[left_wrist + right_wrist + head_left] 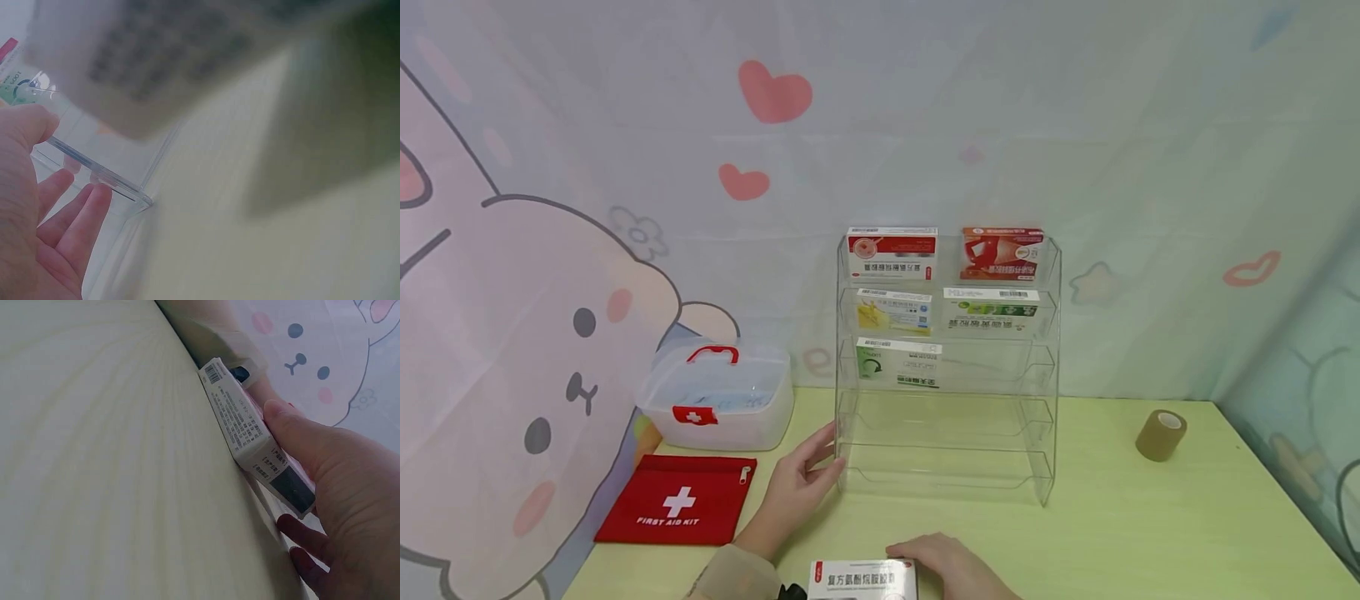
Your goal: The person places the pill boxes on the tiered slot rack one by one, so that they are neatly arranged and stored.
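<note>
A clear acrylic tiered rack [940,421] stands upright on the table. My left hand [801,483] holds its left side panel near the bottom, thumb at the front edge and fingers against the outer side, as the left wrist view shows. Low in the head view, my right hand [958,567] grips a white medicine box [863,577] at its right end. In the right wrist view the thumb lies on the box [234,412]; the fingers behind it are partly hidden. The rack's upper tiers hold a red-and-white box [892,257], a red box [1002,255], a yellow box [893,312] and two green-and-white boxes [898,364].
A clear plastic case [722,417] with a red handle stands at the back left. In front of it lies a red first aid pouch [677,500]. A brown tape roll [1159,437] sits to the right of the rack. Behind hangs a printed cloth [1075,125].
</note>
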`<control>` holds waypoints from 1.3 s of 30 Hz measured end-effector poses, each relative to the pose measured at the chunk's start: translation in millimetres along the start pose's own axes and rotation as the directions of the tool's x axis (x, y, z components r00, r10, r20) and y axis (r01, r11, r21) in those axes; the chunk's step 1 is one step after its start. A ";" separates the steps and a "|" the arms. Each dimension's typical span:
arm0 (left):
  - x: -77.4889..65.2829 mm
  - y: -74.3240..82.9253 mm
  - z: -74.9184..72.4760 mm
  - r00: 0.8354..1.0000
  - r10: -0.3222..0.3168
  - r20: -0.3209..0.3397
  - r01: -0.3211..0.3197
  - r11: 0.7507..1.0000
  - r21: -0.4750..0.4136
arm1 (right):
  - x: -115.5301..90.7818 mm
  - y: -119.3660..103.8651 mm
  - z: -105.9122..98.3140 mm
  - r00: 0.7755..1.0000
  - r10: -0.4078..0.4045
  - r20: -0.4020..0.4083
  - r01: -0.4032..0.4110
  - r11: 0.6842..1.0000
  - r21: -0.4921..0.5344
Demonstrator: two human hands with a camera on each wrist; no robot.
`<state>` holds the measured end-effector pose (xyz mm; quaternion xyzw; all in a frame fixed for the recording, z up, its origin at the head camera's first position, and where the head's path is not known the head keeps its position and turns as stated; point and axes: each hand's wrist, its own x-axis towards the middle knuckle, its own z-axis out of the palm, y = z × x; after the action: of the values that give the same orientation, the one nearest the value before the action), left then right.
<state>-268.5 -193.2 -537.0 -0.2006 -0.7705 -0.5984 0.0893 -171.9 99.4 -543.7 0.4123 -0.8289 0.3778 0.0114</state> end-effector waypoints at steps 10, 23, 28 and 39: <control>0.0 1.0 0.7 1.000 -0.002 -0.005 0.002 1.000 0.010 | 2.6 -13.2 0.0 0.978 0.208 0.024 -0.199 0.888 0.414; 0.1 2.1 1.1 1.000 -0.003 -0.015 0.003 1.000 0.017 | 2.1 -20.2 -5.6 0.939 0.344 0.024 -0.309 0.806 0.505; 0.0 0.5 0.5 1.000 0.004 -0.017 -0.004 1.000 0.029 | 2.0 -19.0 -5.7 0.944 0.330 -0.002 -0.286 0.821 0.494; -0.5 3.5 0.5 0.999 -0.043 -0.022 0.044 0.999 0.023 | 1.1 -20.0 -9.6 0.930 0.367 -0.004 -0.317 0.808 0.496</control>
<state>-266.5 -192.1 -534.2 -0.1763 -0.7808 -0.5931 0.0867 -161.7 97.3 -524.1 0.2262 -0.7656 0.5901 -0.1199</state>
